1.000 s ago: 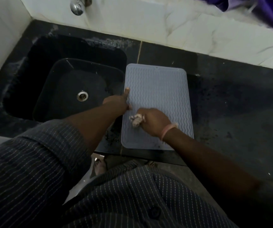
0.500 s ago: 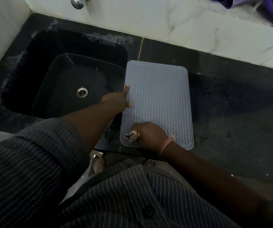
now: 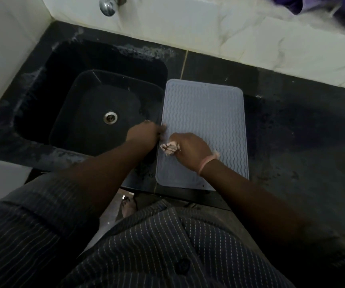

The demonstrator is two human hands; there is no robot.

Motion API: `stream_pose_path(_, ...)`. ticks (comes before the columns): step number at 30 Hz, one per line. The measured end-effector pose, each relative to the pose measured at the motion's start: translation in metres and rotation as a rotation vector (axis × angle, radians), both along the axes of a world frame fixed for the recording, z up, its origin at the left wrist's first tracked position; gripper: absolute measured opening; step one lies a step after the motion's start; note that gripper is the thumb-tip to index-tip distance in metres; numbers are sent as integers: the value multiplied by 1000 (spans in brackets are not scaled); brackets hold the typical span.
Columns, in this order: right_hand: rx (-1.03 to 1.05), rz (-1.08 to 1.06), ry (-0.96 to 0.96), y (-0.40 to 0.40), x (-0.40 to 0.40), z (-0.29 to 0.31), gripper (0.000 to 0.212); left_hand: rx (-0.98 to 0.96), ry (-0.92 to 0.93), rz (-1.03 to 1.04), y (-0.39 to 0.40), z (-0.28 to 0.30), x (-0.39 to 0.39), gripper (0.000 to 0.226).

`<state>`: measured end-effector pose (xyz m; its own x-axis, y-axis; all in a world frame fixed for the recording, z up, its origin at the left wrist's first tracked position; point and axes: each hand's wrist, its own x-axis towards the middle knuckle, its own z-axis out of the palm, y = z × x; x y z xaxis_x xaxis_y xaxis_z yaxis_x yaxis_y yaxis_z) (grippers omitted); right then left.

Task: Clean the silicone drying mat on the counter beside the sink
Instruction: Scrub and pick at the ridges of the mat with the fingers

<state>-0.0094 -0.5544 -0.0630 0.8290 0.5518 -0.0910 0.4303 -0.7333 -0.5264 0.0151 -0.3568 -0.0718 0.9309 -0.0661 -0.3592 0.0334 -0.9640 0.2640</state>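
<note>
**A limp, grippy mat pinned at its sink-side edge while a rag works the ridges**

The silicone drying mat lies flat on the dark worktop, just right of the black sink, with its long sides running from near to far. Its left edge sits at the sink's rim and its near edge reaches almost to the front lip of the worktop.

The left hand rests at the mat's left edge about halfway along, fingers pressed down onto the border; whether it pinches the edge or only presses on it cannot be told, as the fingertips are blurred. The right hand is clenched around a small crumpled rag, pale and soiled, which touches the mat near that same left edge.

Judging by its look, the mat is light, soft and floppy, with wavy raised ridges and a low rim. It would likely drape if lifted by one corner, so two hands on opposite edges, or rolling it, would carry it best. Silicone tends to cling to a smooth stone top when dry but may skate when wet, which is probably why one hand anchors it. The ridges could trap grime in their troughs, so strokes along the waves may clean better than across. It is not fragile; firm pressure should do no harm.
</note>
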Motion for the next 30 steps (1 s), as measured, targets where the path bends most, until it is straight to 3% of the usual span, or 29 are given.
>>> stream_pose_path(5,5,104,112,-10,-40,4,13,-43,46,174,-7,0,15,50)
stream_pose_path(9,36,110,268,-15,-23,5,10,-23,43,108,-8,5,6,43)
stream_pose_path(11,113,-42,241,-13,0,9,6,36,29,5,-14,10,0,30)
stream_pose_path(13,142,-177,126,-10,21,11,10,102,32,-51,-18,19,-8,35)
stream_pose_path(19,0,-57,-49,1,14,-2,7,213,85,-104,-22,26,-19,59)
stream_pose_path(27,2,66,48,-16,-57,-5,11,179,131,-90,-19,14,-17,69)
stream_pose_path(30,19,65,175,-19,-59,-1,16,134,117,-101,-17,13,-17,69)
